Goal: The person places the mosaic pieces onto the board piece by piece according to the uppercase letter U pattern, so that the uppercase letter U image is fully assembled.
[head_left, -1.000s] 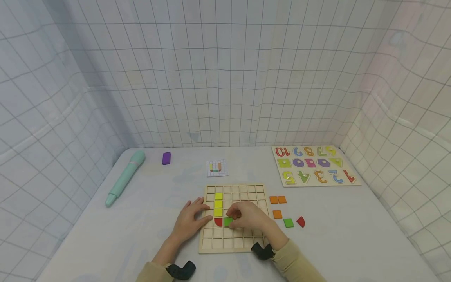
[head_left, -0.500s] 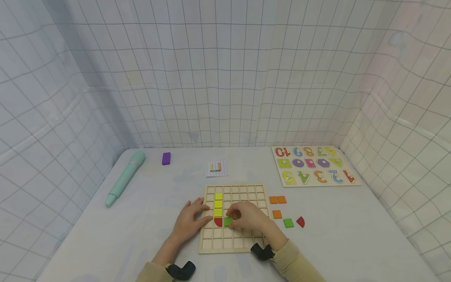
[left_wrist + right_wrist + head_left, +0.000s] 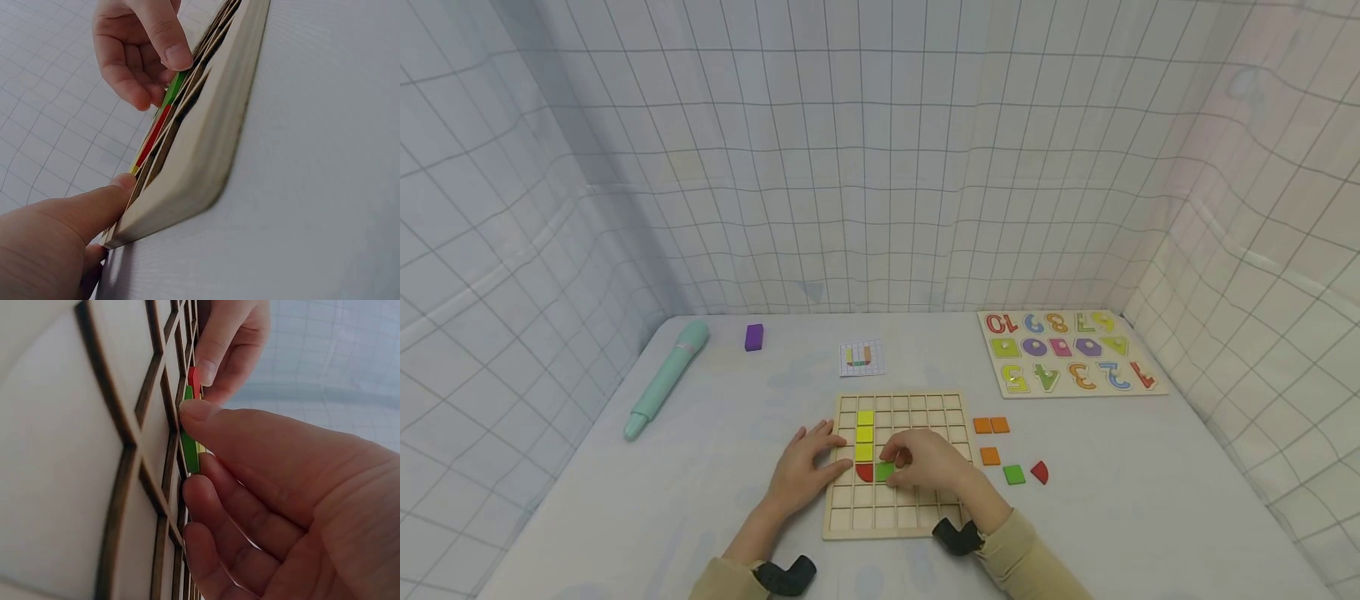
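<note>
My right hand (image 3: 928, 460) pinches a green square tile (image 3: 884, 472) between thumb and fingers, over a cell of the wooden grid board (image 3: 906, 532). In the right wrist view, the thumb lies on that green tile (image 3: 189, 453). Directly left of it sits a red quarter-circle tile (image 3: 865, 472). Three yellow square tiles (image 3: 865, 434) form a column above the red one. My left hand (image 3: 803, 471) rests at the board's left edge, fingers spread and thumb on the rim. In the left wrist view, the left thumb touches the board near the red tile (image 3: 154, 135).
Right of the board lie three orange square tiles (image 3: 990, 456), a loose green tile (image 3: 1014, 474) and a red quarter-circle piece (image 3: 1040, 472). Behind are a pattern card (image 3: 862, 358), a number puzzle board (image 3: 1075, 362), a purple block (image 3: 754, 337) and a folded teal umbrella (image 3: 666, 382).
The right hand and the green tile have shifted very slightly left, towards the red tile. The left hand stays in place.
</note>
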`<state>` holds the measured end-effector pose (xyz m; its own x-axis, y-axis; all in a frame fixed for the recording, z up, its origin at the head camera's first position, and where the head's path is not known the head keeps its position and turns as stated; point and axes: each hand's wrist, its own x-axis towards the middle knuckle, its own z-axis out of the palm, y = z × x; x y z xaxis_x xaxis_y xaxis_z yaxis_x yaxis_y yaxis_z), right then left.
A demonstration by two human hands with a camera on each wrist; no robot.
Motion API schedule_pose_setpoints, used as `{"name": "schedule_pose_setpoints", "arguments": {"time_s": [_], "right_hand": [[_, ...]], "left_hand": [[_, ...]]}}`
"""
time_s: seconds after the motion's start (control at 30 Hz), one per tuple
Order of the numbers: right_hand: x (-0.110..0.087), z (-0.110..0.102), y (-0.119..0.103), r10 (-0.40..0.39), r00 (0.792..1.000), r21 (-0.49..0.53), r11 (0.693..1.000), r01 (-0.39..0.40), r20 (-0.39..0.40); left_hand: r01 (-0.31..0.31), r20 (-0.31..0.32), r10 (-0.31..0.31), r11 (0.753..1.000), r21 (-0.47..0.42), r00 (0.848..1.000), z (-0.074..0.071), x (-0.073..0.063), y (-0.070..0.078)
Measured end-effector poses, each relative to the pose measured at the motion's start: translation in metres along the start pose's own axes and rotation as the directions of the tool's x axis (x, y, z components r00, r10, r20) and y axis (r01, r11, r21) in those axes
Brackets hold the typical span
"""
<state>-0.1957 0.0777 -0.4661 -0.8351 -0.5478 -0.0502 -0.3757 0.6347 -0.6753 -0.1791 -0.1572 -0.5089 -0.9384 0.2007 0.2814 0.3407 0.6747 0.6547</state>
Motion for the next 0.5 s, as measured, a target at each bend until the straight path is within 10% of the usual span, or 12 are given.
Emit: {"name": "schedule_pose_setpoints", "arguments": {"time_s": [0.5], "right_hand": [[-0.0021,-0.0013,-0.0024,-0.004,1.000,0.006,1.000,0.004,0.001]], "left_hand": [[-0.004,-0.008,0.004,1.000,-0.008,1.000,-0.0004,-0.0003,0.0021]]}}
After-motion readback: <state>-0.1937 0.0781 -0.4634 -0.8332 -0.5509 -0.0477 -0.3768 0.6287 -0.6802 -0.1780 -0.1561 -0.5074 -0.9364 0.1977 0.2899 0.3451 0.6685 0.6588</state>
